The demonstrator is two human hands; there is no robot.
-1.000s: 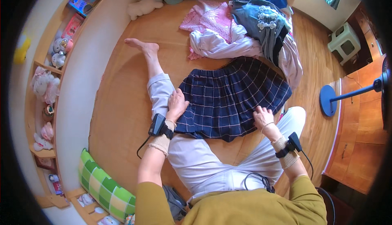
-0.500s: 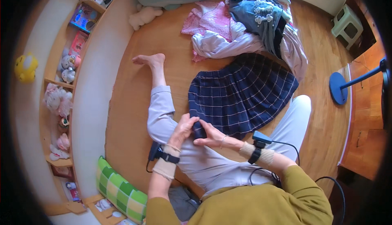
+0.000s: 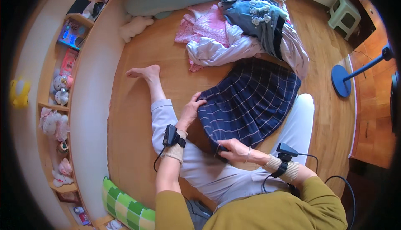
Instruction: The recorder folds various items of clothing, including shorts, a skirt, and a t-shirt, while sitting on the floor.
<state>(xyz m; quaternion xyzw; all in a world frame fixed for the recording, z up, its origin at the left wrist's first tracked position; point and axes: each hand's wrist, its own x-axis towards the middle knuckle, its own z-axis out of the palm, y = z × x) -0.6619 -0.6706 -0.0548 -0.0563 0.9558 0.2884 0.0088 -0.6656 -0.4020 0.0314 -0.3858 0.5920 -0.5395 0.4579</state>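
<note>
A navy plaid pleated skirt (image 3: pixel 255 100) lies spread between my legs, its pleats fanning toward the far right. My left hand (image 3: pixel 191 109) grips its left edge near the upper corner, fingers closed on the cloth. Nearer to me, my right hand (image 3: pixel 234 150) pinches the skirt's lower corner and holds it slightly raised. The stretch of edge between the two hands is pulled fairly straight. My grey-trousered left leg (image 3: pixel 161 117) runs beside the left hand, and my right knee (image 3: pixel 304 107) stands at the skirt's right side.
Beyond the skirt lies a heap of clothes: a pink garment (image 3: pixel 204 25), a white one (image 3: pixel 221 50) and a grey-blue denim piece (image 3: pixel 259 21). Shelves of toys (image 3: pixel 54 121) line the left wall. A green checked pillow (image 3: pixel 125 205) rests lower left; a blue round-based stand (image 3: pixel 341 82) is at right.
My hands were close together at the skirt's lower left corner. Now the left has moved up along the edge and the right toward me and rightward, drawing the edge out between them.
</note>
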